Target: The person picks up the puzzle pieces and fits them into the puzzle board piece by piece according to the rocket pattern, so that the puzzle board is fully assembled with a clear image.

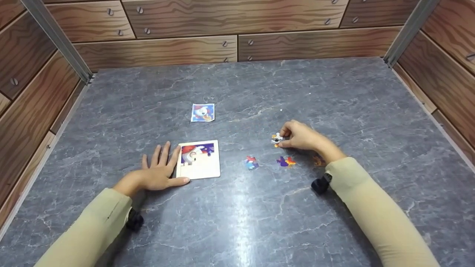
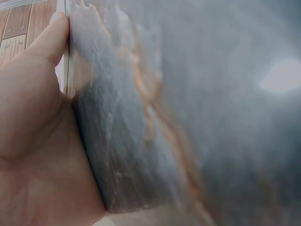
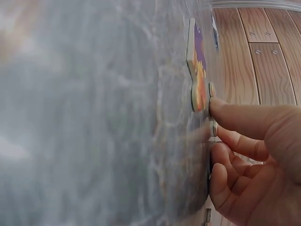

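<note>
My left hand point(image 1: 157, 174) lies flat with fingers spread at the left side of a square jigsaw board point(image 1: 207, 168). Its thumb is at the board's near-left corner and its index finger along the left edge. Part of a picture in red, white and purple fills the board's upper area; the rest is bare cream. To the right, my right hand point(image 1: 302, 136) pinches a white and orange jigsaw piece point(image 1: 275, 140) between thumb and index finger, close over the table. In the right wrist view, a purple and orange piece point(image 3: 198, 70) lies near the thumb point(image 3: 235, 115).
Between board and right hand lies a red and blue jigsaw piece point(image 1: 251, 162). An orange-brown piece point(image 1: 319, 160) sits under the right wrist. A small picture card point(image 1: 203, 112) lies beyond the board. Wood-patterned walls point(image 1: 185, 18) enclose the grey marbled table point(image 1: 237, 218) at the back and sides.
</note>
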`<action>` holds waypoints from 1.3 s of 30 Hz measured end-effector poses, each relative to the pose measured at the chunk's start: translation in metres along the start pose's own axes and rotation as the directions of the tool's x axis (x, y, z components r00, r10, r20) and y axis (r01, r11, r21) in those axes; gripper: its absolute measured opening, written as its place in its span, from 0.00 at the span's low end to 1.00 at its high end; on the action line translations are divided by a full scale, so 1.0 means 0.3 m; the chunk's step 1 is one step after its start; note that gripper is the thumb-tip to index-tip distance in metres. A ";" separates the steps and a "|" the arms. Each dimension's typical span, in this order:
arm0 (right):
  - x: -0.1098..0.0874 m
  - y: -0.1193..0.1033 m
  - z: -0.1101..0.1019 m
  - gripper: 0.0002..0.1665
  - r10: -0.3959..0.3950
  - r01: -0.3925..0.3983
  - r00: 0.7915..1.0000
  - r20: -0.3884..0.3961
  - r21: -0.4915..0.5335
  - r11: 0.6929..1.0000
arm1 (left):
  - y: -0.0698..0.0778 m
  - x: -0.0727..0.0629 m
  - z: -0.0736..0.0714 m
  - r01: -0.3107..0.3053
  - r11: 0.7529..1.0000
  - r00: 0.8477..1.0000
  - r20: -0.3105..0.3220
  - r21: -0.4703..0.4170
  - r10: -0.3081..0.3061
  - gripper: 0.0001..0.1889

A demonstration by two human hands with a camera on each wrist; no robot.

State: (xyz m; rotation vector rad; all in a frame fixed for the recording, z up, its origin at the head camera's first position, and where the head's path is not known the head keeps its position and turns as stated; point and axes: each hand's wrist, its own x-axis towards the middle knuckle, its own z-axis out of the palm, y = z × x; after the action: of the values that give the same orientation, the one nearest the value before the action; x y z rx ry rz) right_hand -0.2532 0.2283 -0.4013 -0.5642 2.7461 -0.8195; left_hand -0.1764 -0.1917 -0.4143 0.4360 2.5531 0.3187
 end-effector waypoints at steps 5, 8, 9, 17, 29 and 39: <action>-0.002 0.000 0.010 0.16 -0.032 0.032 0.999 -0.009 -0.019 0.999 | -0.001 -0.001 -0.001 0.005 1.000 1.000 -0.001 -0.001 -0.005 0.56; -0.001 -0.001 0.012 0.16 -0.035 0.034 0.999 -0.015 -0.026 0.999 | -0.001 0.000 0.001 -0.007 1.000 1.000 -0.010 -0.009 0.007 0.57; -0.001 -0.002 0.011 0.16 -0.033 0.033 0.999 -0.016 -0.024 0.999 | -0.001 0.000 0.002 -0.010 1.000 1.000 -0.012 -0.012 0.010 0.57; -0.005 0.009 0.001 0.14 -0.049 0.052 0.998 -0.039 0.077 0.996 | -0.005 0.006 0.005 -0.016 1.000 1.000 -0.012 -0.011 0.016 0.57; -0.014 -0.020 -0.024 0.20 -0.039 0.055 0.996 -0.084 0.199 0.978 | 0.001 0.001 0.002 0.001 1.000 1.000 -0.006 -0.006 -0.001 0.57; -0.030 -0.067 -0.034 0.19 -0.091 0.112 0.991 -0.102 0.218 0.970 | -0.014 0.016 0.012 0.013 1.000 1.000 -0.013 0.007 -0.013 0.58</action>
State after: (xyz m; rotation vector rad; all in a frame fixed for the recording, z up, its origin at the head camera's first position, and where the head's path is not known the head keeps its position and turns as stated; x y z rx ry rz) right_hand -0.2423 0.2213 -0.3808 -0.6395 2.6728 -1.1881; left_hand -0.1795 -0.1932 -0.4207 0.4213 2.5690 0.3090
